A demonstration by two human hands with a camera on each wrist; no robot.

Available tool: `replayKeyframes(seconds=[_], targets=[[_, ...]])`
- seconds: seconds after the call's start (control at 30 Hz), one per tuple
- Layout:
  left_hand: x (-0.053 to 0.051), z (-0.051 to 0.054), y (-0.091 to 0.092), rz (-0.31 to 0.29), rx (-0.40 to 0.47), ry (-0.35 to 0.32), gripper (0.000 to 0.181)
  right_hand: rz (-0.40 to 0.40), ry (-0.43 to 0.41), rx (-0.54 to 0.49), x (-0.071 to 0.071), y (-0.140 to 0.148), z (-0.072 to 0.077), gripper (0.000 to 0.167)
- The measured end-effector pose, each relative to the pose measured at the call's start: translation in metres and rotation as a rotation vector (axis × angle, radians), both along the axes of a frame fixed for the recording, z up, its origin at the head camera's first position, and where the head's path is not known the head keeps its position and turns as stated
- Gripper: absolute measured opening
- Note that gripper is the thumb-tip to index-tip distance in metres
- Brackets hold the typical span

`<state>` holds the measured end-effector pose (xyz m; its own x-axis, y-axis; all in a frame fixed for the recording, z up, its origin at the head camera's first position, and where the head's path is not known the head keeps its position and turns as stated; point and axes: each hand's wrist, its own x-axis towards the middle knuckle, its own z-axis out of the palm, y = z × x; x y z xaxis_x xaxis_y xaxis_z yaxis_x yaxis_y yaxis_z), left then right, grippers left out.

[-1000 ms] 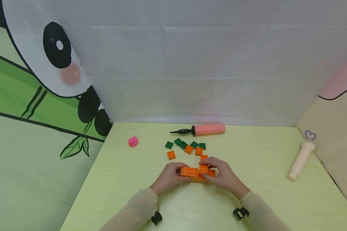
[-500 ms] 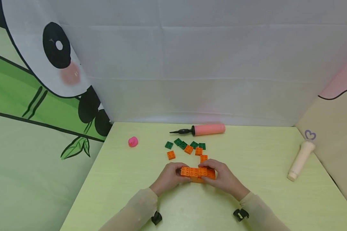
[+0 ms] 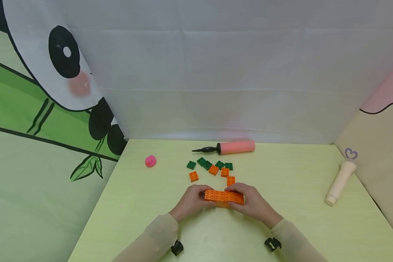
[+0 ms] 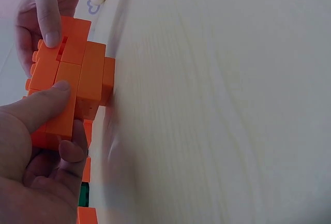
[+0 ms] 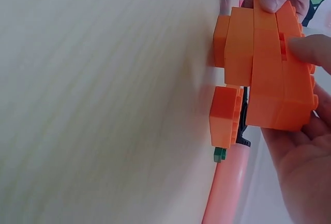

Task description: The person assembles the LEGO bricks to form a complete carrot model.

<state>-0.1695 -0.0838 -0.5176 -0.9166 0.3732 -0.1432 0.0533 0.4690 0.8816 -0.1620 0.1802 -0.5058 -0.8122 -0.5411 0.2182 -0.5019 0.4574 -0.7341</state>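
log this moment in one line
left hand: grips orange block stack | right hand: grips same stack | loose orange blocks, green blocks: beyond stack

I have one stepped orange brick build (image 3: 219,196) between my hands, its long row running from nine to three o'clock, studs facing up. It is made of stacked courses, widest at the top and narrowing toward the worktop (image 3: 291,182). My left hand (image 3: 194,199) grips its nine o'clock end, my right hand (image 3: 253,200) its three o'clock end. By my right thumb a narrow slot shows between the top course and the one beneath.
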Motion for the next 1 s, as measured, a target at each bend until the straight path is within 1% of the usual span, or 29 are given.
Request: replayKeyframes(seconds=[0.2, 0.4, 0.57, 0.73, 1.0], targets=[[-0.001, 0.001, 0.000, -0.002, 0.002, -0.003, 0.028, -0.036, -0.011, 0.100, -0.001, -0.002, 0.008, 0.037], [-0.001, 0.004, 0.001, -0.006, -0.001, -0.003, 0.028, -0.047, 0.004, 0.178, -0.003, -0.005, 0.014, 0.035], [0.000, 0.006, 0.001, -0.006, -0.014, 0.008, 0.029, -0.059, -0.017, 0.177, -0.002, -0.007, 0.018, 0.034], [0.000, 0.008, 0.000, 0.007, -0.021, -0.001, 0.030, -0.081, -0.042, 0.177, -0.001, -0.011, 0.019, 0.033], [0.001, 0.008, -0.001, -0.001, 0.021, -0.029, 0.029, -0.133, -0.098, 0.170, 0.001, -0.016, 0.022, 0.032]])
